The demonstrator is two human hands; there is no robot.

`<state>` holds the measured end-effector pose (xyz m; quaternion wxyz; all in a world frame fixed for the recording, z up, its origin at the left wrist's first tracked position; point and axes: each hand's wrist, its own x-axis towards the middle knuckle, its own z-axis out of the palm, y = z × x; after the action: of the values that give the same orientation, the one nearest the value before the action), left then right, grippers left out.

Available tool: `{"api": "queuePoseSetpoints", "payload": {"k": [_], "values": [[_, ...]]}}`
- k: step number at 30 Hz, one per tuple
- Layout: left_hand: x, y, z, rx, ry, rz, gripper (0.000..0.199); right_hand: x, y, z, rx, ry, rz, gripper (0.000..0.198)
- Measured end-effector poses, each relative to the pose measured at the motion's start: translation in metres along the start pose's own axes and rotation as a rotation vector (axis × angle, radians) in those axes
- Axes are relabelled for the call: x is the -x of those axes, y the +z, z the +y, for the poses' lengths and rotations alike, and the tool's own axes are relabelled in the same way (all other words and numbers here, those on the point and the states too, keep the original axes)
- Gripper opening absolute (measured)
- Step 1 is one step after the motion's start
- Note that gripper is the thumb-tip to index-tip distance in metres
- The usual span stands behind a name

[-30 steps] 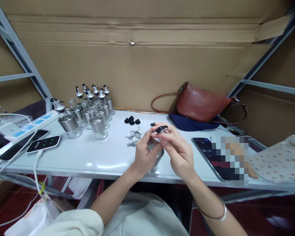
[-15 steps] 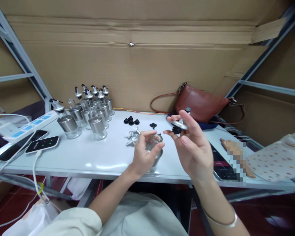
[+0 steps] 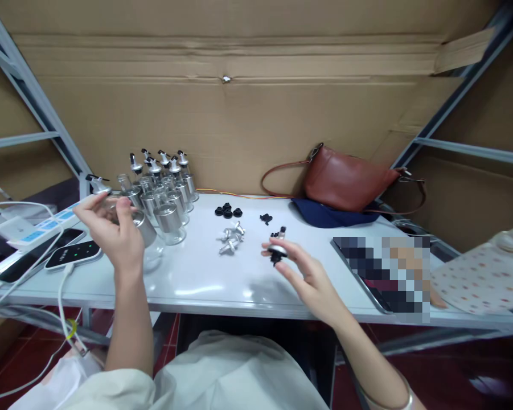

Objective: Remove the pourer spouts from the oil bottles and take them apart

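At the left, my left hand (image 3: 117, 230) has its fingers curled about the top of a glass bottle with a steel sleeve (image 3: 146, 229); the hand hides the bottle's neck. The bottle tilts slightly beside the others. My right hand (image 3: 310, 273) pinches a silver pourer spout with a black stopper (image 3: 277, 252) over the white table (image 3: 205, 279). Farther left stand several like bottles (image 3: 169, 219), some topped with pourers (image 3: 154, 165). Loose silver spouts (image 3: 230, 242), black stoppers (image 3: 227, 212) and small black parts (image 3: 265, 218) lie mid-table.
A brown bag (image 3: 345, 179) rests on dark blue cloth (image 3: 324, 213) at the back right. A white power strip (image 3: 46, 230), a phone-like device (image 3: 72, 254) and cables occupy the left end. A dotted pouch (image 3: 482, 279) sits far right. Cardboard (image 3: 239, 131) walls the back.
My left hand has carried the glass bottle from the middle front to the left, beside the other bottles. My right hand has moved down and left with the pourer spout.
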<state>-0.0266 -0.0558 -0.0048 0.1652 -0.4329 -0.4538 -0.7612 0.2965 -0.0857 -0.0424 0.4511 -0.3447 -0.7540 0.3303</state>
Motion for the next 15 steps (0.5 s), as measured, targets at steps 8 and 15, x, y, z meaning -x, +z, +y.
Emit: {"api": "queuePoseSetpoints", "payload": {"k": [8,15], "values": [[-0.018,0.002,-0.047,-0.378,-0.128,-0.178,0.017,0.009,0.016,0.012,0.152,0.029,-0.147,0.03],[-0.02,0.005,-0.075,-0.349,-0.206,-0.238,0.017,0.006,0.02,0.016,0.136,-0.036,-0.175,0.025]]}}
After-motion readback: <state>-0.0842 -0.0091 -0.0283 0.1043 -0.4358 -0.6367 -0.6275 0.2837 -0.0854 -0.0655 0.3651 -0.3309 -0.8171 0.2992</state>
